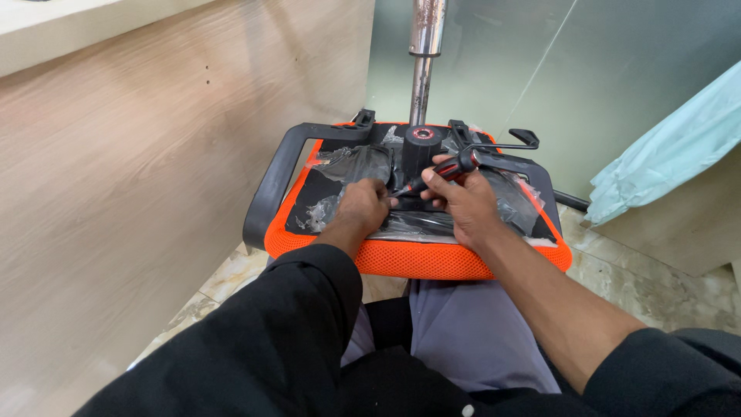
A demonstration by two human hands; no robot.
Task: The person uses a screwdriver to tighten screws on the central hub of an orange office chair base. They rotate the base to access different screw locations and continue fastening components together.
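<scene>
A screwdriver (448, 171) is being gripped by right-hand fingers (444, 184); left fingers (378, 194), curled, are steadying its tip on the chair seat (432, 259); steady turning is called for.

Clear crumpled plastic wrap (347, 166) covers the orange seat's (432, 259) underside

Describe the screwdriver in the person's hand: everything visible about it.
The screwdriver has a black handle with red accents, seemingly rubber or plastic, and a thin dark shaft. It lies tilted, handle up and to the right, tip pointing down-left toward the black mechanism plate on the underside of the upturned orange seat. The right hand grips the handle; the left hand rests by the tip, fingers hiding where it meets the plate. The tip's type cannot be made out.
</scene>
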